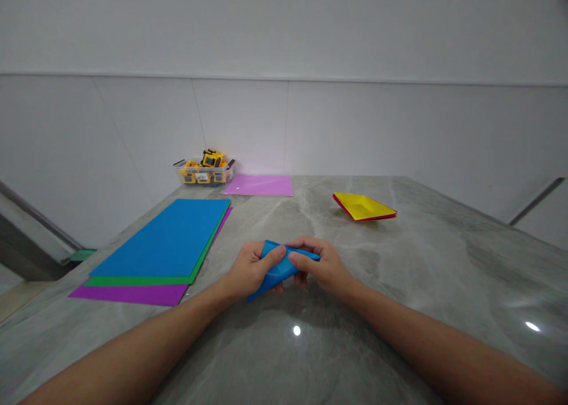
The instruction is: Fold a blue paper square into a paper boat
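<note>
A folded blue paper (283, 267) is held between both hands above the grey marbled table, near the middle of the view. My left hand (252, 269) grips its left side, thumb on top and fingers beneath. On the right side, my right hand (320, 265) pinches it with the thumb pressed on its upper face. The two thumbs nearly meet. One corner of the paper points down to the lower left. Parts of the fingers are hidden under the paper.
Blue, green and purple sheets (166, 239) lie stacked at the left. A clear box (203, 173) with yellow toy vehicles stands at the back left, beside a pink sheet (260, 185). Folded yellow and red paper boats or trays (364, 206) sit on the table (426, 263) at the right.
</note>
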Demonstrator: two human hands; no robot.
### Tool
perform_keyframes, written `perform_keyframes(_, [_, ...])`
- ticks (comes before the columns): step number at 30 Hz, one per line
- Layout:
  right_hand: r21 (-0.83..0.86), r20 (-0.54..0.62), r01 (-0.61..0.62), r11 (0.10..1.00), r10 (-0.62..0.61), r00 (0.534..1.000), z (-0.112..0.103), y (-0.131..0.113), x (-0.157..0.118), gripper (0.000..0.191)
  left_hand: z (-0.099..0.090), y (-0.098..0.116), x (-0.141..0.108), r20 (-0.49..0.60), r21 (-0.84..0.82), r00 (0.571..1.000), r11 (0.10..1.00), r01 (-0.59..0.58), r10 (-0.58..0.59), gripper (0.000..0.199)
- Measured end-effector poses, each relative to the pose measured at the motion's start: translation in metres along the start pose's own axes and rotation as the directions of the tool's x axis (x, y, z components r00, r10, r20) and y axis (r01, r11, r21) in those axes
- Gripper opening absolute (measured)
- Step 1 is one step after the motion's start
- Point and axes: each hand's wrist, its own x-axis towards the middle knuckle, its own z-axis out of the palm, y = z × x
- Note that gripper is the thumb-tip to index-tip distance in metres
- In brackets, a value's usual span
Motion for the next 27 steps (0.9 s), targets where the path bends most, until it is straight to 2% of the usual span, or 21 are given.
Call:
perform_keyframes(5, [-0.031, 0.058, 0.004, 1.0, -0.002, 0.998, -0.003, -0.001, 0.001, 0.044, 0.0, 0.0, 0.0, -0.057, 0.079, 0.998, 0.997, -0.023, 0.027, 0.045])
perform_keyframes(10, [-0.05, 0.137, 0.046, 0.998, -0.039, 0.99, -0.009, -0.003, 0.003, 0.05, -0.001, 0.001, -0.001, -0.105, 0.263, 0.983, 0.957, -0.121, 0.153, 0.045])
perform_keyframes(13, [-0.113, 0.122, 0.058, 0.992, -0.044, 0.992, -0.014, -0.005, 0.004, 0.049, -0.001, 0.001, -0.002, -0.116, 0.329, 0.975, 0.934, -0.142, 0.189, 0.043])
perform_keyframes(18, [-0.263, 0.068, 0.074, 0.962, -0.058, 0.996, -0.021, -0.005, 0.004, 0.038, 0.0, 0.002, -0.002, -0.155, 0.284, 0.976, 0.953, -0.102, 0.151, 0.044])
perform_keyframes(21, [-0.354, 0.081, 0.11, 0.929, -0.087, 0.993, -0.02, -0.004, 0.003, 0.041, -0.001, 0.004, -0.002, -0.156, 0.274, 0.975, 0.956, -0.11, 0.157, 0.047])
perform_keyframes(27, [-0.359, 0.156, 0.204, 0.911, -0.157, 0.975, -0.016, -0.008, -0.001, 0.048, -0.002, 0.006, -0.003, -0.128, 0.254, 0.981, 0.961, -0.11, 0.146, 0.046])
